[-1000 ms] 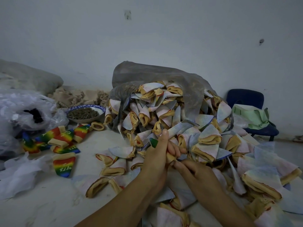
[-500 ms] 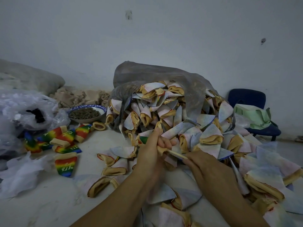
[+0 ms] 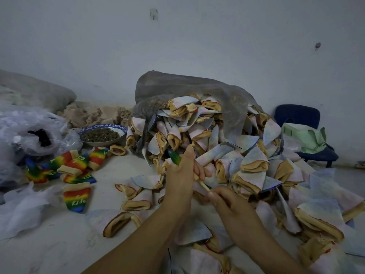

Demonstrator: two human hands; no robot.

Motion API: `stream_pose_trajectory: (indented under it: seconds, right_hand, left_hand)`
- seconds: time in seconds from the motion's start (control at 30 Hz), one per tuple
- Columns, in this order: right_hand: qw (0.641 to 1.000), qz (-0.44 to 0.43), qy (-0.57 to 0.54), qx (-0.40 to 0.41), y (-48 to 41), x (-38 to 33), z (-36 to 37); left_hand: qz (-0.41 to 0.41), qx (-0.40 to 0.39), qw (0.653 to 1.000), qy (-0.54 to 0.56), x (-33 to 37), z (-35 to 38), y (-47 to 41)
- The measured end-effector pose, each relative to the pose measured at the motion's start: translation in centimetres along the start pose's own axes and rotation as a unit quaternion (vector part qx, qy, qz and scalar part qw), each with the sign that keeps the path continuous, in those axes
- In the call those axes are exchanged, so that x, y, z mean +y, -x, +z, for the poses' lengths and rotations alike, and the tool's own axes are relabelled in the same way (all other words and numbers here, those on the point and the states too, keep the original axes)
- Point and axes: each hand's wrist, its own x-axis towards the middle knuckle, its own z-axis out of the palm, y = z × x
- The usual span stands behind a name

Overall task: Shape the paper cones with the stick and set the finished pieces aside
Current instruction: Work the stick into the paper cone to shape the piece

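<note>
Over the pale surface (image 3: 59, 244), left grip (image 3: 180, 180) clasps a cone (image 3: 174, 158); right grip (image 3: 227, 202) pinches the stick (image 3: 204, 185) entering it.

Matt paper cones (image 3: 254, 165) with tan lining; a pale wooden stick (image 3: 204, 185); crinkled glossy plastic bag (image 3: 29, 127) far left; glazed bowl (image 3: 102, 134).

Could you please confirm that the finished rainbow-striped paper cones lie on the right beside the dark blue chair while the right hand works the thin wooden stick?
Not quite: the head view shows the finished rainbow-striped paper cones on the left, in front of the blue-rimmed bowl, not beside the dark blue chair. The right hand does hold the thin wooden stick.
</note>
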Motion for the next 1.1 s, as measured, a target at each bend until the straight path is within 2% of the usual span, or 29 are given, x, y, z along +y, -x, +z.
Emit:
stream_pose_trajectory:
  seconds: [0.07,0.17,0.27,0.4,0.57,0.77,1.1]
  right_hand:
    - [1.0,-0.001,0.011,0.008,0.0,0.2,-0.2]
    - [1.0,-0.007,0.013,0.023,0.2,0.7,-1.0]
    - [1.0,-0.011,0.01,0.02,0.1,1.0,-1.4]
    - [1.0,0.0,0.016,0.022,0.1,1.5,-1.6]
    - [0.999,0.006,0.007,0.034,0.1,1.3,-1.5]
    - [0.999,0.022,0.023,0.042,-0.1,1.3,-1.8]
    - [0.996,0.004,0.081,0.043,0.1,1.3,-1.7]
  left_hand:
    - [0.009,0.014,0.998,-0.055,-0.2,-0.1,0.1]
    - [0.033,-0.021,0.99,-0.132,-0.3,-0.4,0.9]
    - [-0.008,-0.051,0.992,-0.112,-0.4,-0.4,1.0]
    - [-0.07,-0.084,0.994,-0.031,-0.2,-0.6,1.0]
    - [0.003,-0.079,0.994,-0.07,-0.4,-0.9,0.9]
    - [0.068,-0.033,0.991,-0.109,-0.5,-0.9,0.6]
    - [0.038,-0.039,0.994,-0.098,-0.6,-0.9,0.4]
